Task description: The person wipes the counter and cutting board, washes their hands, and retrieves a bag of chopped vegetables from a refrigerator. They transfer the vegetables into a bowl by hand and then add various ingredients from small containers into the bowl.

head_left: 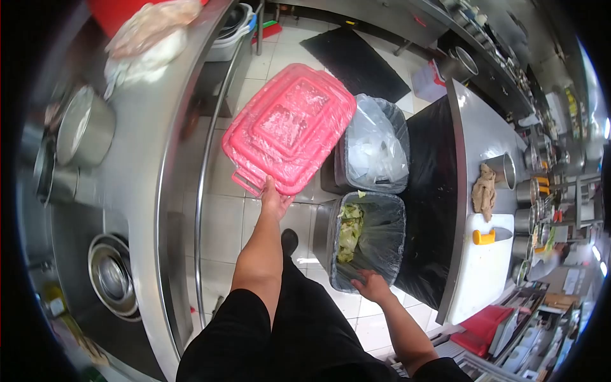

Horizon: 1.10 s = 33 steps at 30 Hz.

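Observation:
My left hand grips the near end of a pinkish-red lidded plastic tub, by its handle. Clear plastic film seems to cover the lid, and the tub is held tilted over the floor. My right hand is at the near rim of a grey trash bin, its fingers hooked over the edge. This bin has a clear liner and holds green vegetable scraps. Right behind it stands a second lined bin with a whitish plastic bag inside.
A steel counter with a rail runs along the left, with pots and nested bowls. On the right counter lie a white cutting board, a yellow-handled knife and a brown cloth. A black mat covers floor tiles ahead.

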Each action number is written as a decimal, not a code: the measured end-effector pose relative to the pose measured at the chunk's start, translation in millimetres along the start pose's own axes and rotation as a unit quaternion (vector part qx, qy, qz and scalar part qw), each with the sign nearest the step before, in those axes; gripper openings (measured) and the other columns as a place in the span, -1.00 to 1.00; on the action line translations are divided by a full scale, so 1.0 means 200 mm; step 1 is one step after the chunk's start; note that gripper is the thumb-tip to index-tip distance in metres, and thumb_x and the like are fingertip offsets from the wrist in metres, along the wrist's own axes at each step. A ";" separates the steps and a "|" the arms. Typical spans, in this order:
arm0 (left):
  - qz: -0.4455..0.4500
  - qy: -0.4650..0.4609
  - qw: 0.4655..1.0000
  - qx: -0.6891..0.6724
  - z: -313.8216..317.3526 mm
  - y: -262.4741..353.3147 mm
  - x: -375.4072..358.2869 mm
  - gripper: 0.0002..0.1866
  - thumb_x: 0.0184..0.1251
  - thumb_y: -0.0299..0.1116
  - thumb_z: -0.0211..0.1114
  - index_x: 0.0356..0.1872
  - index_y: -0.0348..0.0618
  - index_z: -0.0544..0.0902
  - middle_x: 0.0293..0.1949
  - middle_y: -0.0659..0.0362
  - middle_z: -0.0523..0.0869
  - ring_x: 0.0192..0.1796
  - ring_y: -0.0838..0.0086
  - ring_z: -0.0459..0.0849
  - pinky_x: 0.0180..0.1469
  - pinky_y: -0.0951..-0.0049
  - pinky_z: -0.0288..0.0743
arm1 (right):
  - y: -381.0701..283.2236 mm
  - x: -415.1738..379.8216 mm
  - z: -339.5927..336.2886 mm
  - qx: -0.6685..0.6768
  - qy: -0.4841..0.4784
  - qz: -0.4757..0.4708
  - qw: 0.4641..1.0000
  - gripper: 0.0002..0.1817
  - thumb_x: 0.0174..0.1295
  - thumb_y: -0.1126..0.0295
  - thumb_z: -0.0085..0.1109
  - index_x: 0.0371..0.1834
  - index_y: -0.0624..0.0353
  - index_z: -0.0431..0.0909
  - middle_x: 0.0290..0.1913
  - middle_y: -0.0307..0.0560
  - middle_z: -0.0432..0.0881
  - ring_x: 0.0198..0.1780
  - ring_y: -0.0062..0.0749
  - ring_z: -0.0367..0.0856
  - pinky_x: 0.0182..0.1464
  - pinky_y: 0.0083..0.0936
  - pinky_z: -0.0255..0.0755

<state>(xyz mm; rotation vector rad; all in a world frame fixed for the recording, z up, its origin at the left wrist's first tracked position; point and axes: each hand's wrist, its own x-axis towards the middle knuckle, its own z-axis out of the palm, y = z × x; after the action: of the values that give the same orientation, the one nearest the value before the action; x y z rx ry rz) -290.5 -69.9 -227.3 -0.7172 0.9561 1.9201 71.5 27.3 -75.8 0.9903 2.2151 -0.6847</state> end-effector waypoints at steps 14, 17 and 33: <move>0.027 0.052 0.996 -0.063 -0.92 -0.93 -0.85 -0.17 0.48 0.41 -0.12 0.52 0.01 0.26 0.41 0.10 0.50 0.38 0.15 0.50 0.41 0.01 0.31 | 0.13 0.22 0.30 0.107 -0.003 -0.199 0.974 -0.42 0.33 0.06 0.31 0.16 0.40 0.58 -0.03 0.16 0.74 -0.02 -0.23 0.72 0.07 -0.38 0.55; 0.002 0.103 0.993 -0.061 -0.99 -1.04 -1.20 -0.18 0.48 0.41 -0.13 0.51 0.00 0.28 0.40 0.09 0.50 0.38 0.12 0.50 0.40 -0.02 0.32 | -0.06 0.04 0.21 0.051 -0.023 -0.226 0.973 -0.45 0.35 0.13 0.31 0.17 0.43 0.57 -0.01 0.15 0.73 0.03 -0.26 0.70 0.11 -0.38 0.53; 0.110 0.194 0.972 -0.074 -1.80 -2.21 -2.14 -0.14 0.44 0.38 0.02 0.39 -0.24 0.39 0.18 0.07 0.66 0.13 0.33 0.68 0.18 0.22 0.58 | -0.08 0.14 0.47 -0.088 0.110 -0.315 0.939 0.09 0.16 -0.12 0.41 0.50 0.50 0.12 0.39 0.35 0.39 0.41 0.00 0.40 0.41 -0.22 0.32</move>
<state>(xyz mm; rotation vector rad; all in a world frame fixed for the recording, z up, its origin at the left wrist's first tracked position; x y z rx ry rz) 339.6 -403.7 -247.0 -1.1449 1.1789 2.1036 74.1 -31.5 -155.6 0.2576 2.7623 -0.6460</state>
